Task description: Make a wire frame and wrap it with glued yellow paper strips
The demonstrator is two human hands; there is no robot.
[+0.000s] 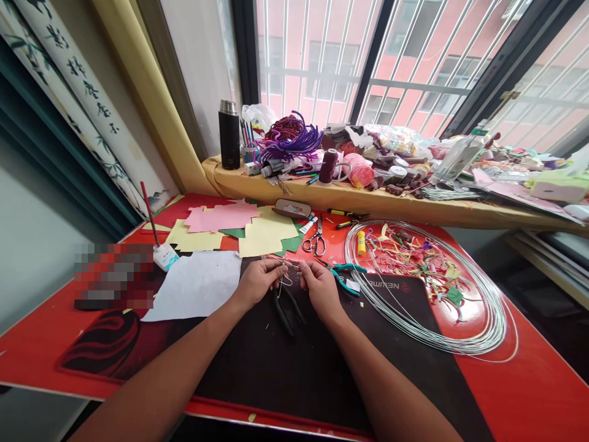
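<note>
My left hand [263, 277] pinches a thin bent wire [287, 280] between thumb and fingers, above the black desk mat. Facing it a short gap away, my right hand [318, 288] is closed in a pinch near the wire's other end, where a thin reddish strand seems to run between the hands. Black-handled pliers [286, 310] lie on the mat just below the wire. To the right of my right hand lie teal-handled pliers [345, 279]. Small details of the wire piece are too fine to make out.
A big coil of silvery wire [488, 331] lies at right around colourful scraps [414, 252] and a yellow glue stick [361, 243]. Scissors [315, 244], coloured paper [264, 236] and a white sheet [193, 285] lie behind and left. A black thermos [229, 135] stands on the crowded sill.
</note>
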